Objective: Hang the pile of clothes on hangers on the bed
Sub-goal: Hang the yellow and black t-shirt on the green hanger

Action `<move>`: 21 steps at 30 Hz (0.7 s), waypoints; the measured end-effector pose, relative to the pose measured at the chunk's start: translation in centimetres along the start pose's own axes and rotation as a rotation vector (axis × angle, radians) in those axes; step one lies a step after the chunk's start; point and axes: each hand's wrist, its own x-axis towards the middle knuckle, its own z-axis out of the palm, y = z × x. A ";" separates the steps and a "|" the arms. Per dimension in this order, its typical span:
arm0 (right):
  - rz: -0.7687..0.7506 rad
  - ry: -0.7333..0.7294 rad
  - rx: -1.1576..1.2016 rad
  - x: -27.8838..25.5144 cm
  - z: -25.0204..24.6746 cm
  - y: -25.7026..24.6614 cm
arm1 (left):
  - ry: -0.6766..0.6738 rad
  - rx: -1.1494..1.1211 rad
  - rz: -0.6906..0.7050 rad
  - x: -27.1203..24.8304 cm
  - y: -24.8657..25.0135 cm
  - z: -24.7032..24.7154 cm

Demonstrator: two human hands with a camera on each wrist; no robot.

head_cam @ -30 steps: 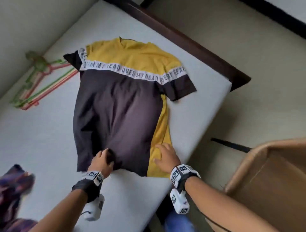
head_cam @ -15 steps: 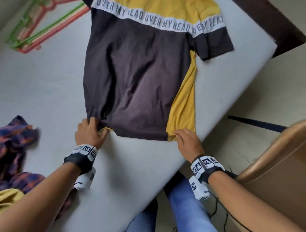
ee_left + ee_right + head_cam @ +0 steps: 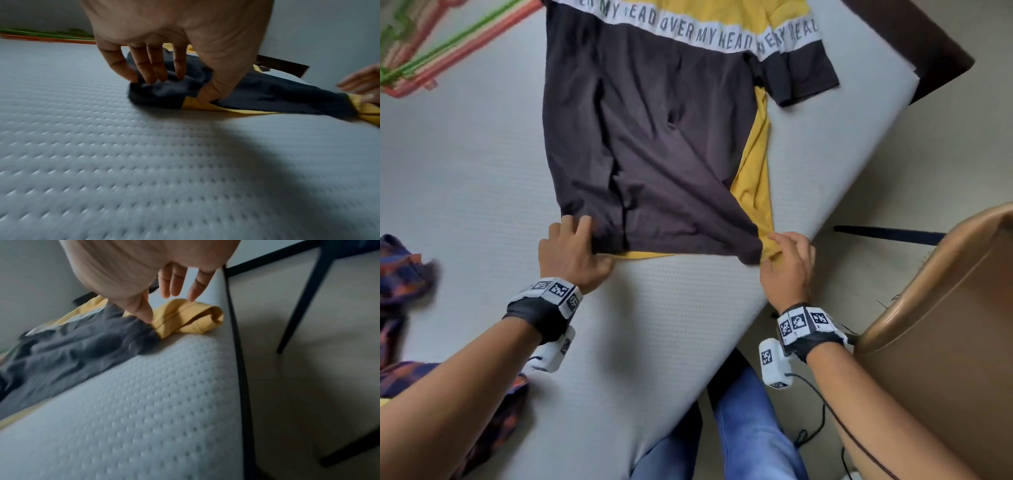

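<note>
Black-yellow T-shirt (image 3: 654,137) flat on bed (image 3: 465,178); hem corners pinched, both hands.

Black-and-yellow T-shirt (image 3: 654,144), green and red hangers (image 3: 431,58), dotted grey mattress (image 3: 465,178)

You stood on a pale floor (image 3: 945,144); a tan chair (image 3: 935,308) sat beside the bed's (image 3: 654,342) edge.

Both forearms reach forward, each with a marker band on its wrist. The left hand (image 3: 571,251) has its fingers (image 3: 144,71) bent down and its thumb tucked under, pinching cloth. The right hand (image 3: 786,263) pinches cloth with thumb and forefinger, the other fingers (image 3: 174,283) straight
</note>
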 end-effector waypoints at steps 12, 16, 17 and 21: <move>-0.154 -0.283 -0.159 2.0 -0.2 0.4 | 0.023 0.111 0.234 0.7 -2.3 -1.3; -0.179 -0.379 -0.098 1.6 -1.3 -1.0 | -0.087 0.130 0.104 -1.4 -5.5 -3.1; -0.182 -0.403 -0.120 1.2 -1.6 -1.5 | -0.116 0.126 0.034 -1.9 -6.2 -3.6; -0.137 -0.620 -0.310 -1.0 -2.1 -2.9 | -0.113 0.079 -0.230 -2.3 -8.7 -5.5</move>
